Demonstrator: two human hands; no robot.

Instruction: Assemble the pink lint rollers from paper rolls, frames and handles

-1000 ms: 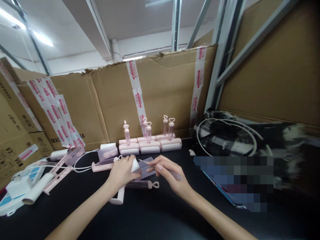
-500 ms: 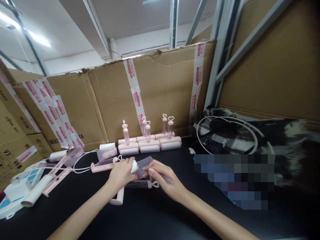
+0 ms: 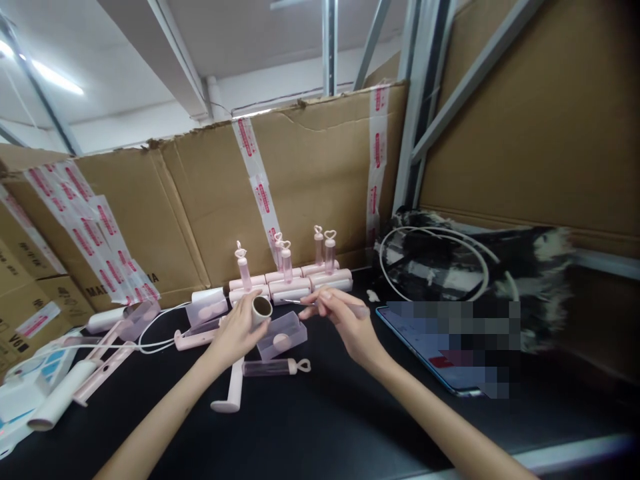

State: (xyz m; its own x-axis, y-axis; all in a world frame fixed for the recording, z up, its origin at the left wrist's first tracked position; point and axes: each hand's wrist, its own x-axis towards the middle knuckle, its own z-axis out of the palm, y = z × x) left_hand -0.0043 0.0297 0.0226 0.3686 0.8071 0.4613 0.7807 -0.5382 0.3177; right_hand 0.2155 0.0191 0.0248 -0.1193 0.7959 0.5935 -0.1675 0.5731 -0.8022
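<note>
My left hand is closed around a white paper roll, its hollow brown core tilted toward me. In my right hand is a slim metal-tipped tool with a translucent handle; its thin tip points left, just right of the roll. Under and between the hands lies a translucent pinkish cover on the black table. In front of it, a clear tube with a heart-shaped loop rests beside a pale pink T-shaped handle.
Several pink roller units with upright heart-topped handles stand along the cardboard wall. Loose pink parts, a white roll and a white cable lie left. A phone and coiled tube are right.
The white roll has turned so its open core faces me. My right hand has lifted up and right, off the translucent cover, with the tool now pointing left. The view has shifted slightly right.
</note>
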